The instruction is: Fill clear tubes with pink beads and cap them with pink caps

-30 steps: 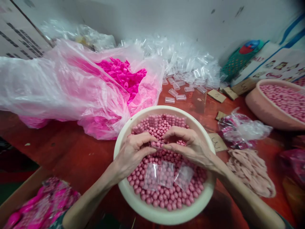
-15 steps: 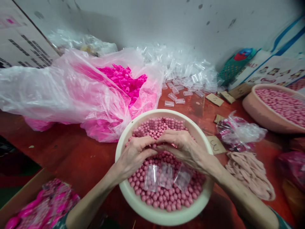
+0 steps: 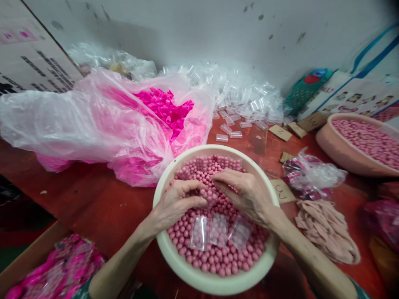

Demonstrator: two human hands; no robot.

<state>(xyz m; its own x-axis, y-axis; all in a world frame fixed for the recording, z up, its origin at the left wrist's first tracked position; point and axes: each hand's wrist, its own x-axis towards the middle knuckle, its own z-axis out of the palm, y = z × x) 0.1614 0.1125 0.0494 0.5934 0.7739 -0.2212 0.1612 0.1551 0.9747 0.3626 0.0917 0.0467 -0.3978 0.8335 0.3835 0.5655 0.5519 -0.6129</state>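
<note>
A cream basin (image 3: 164, 174) full of pink beads (image 3: 215, 263) stands in front of me. Over the beads, my left hand (image 3: 179, 199) pinches a small clear plastic box (image 3: 209, 197) with pink beads in it. Just right of that box, my right hand (image 3: 245, 191) has its fingers bent and drawn together; whatever they may hold is too small to make out. Below both hands, three clear boxes lie on the beads: a left one (image 3: 198, 233), a middle one (image 3: 218, 230) and a tilted right one (image 3: 240, 233).
Left of the basin spreads a plastic bag (image 3: 124, 128) of bright pink pieces (image 3: 170, 110). Many clear boxes (image 3: 243, 95) are heaped by the wall. On the right are a pink basin (image 3: 324, 139) of beads, marked cardboard, a plastic packet (image 3: 311, 172) and a crumpled cloth (image 3: 327, 228).
My hands have parted slightly: the right has moved a little to the right, away from the left. The bead-filled box in my left hand now shows between them.
</note>
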